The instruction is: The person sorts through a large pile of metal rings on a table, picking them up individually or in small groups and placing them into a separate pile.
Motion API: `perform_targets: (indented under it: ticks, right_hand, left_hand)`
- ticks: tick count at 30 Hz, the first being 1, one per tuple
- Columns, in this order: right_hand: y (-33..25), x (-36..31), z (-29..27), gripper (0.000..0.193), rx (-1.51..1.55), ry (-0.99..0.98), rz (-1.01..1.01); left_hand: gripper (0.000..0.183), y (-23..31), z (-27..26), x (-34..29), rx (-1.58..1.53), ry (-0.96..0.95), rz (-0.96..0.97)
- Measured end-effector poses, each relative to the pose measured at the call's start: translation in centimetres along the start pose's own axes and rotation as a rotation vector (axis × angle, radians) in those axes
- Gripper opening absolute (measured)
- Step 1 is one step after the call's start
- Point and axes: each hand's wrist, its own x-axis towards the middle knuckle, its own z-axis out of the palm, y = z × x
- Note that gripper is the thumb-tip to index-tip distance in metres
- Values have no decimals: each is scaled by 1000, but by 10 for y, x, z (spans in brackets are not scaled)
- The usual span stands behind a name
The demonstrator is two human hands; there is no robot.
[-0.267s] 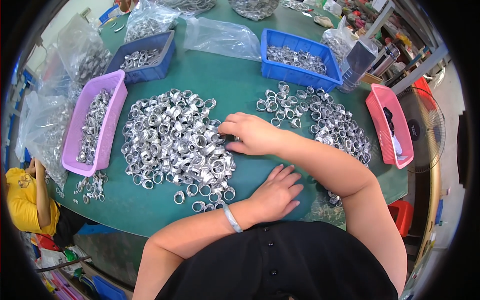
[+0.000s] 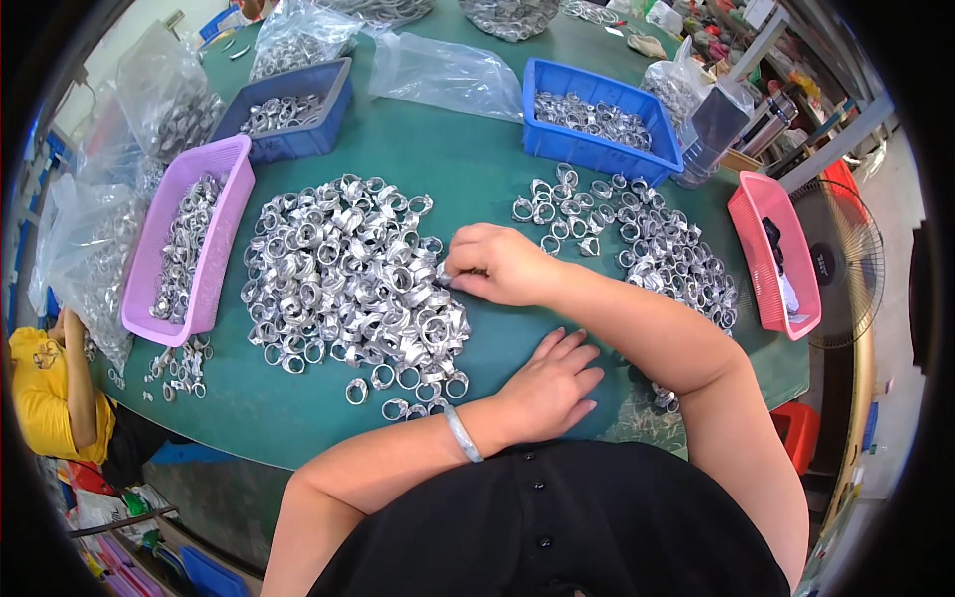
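A big heap of silver-coloured metal rings [image 2: 343, 274] lies on the green tabletop, left of centre. At its right edge my right hand [image 2: 502, 264] pinches one ring [image 2: 444, 277] between thumb and fingers; most of that ring is hidden. My left hand [image 2: 549, 386], with a pale bangle [image 2: 462, 435] on its wrist, rests on the table below, fingers spread and holding nothing. Beyond my right forearm a second, looser group of rings [image 2: 671, 249] spreads to the right, part of it covered by the arm.
A purple basket [image 2: 232, 214] and a grey-blue bin [image 2: 308, 147] with metal pieces stand left; a blue bin [image 2: 597, 151] stands far right of centre. A pink basket [image 2: 808, 289] sits near a fan [image 2: 846, 264]. Plastic bags line the left edge, beside a person in a yellow shirt [image 2: 52, 393].
My right hand has drawn slightly to the right from the heap's edge, and a ring now shows in its pinch. My left hand has stayed in place.
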Motion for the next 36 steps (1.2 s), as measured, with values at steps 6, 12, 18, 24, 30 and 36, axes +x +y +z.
perform_targets:
  ticks: [6, 12, 18, 24, 30, 36]
  right_hand:
    - [6, -12, -29, 11, -76, -86, 193]
    - [0, -19, -67, 21, -681, -437, 300]
    - [-13, 8, -37, 40, -344, -233, 189]
    - [-9, 29, -13, 36, -226, -329, 251]
    - [0, 21, -25, 30, -228, -339, 300]
    - [7, 10, -38, 30, -241, -309, 312]
  left_hand:
    - [40, 0, 1, -1, 11, -5, -2]
    - [40, -1, 3, -1, 15, -4, -8]
    - [39, -1, 1, -2, 19, -2, -1]
    - [40, -1, 0, -1, 8, -21, 3]
    - [39, -1, 2, -1, 12, -14, -2]
    - [39, -1, 1, -1, 18, -16, 2]
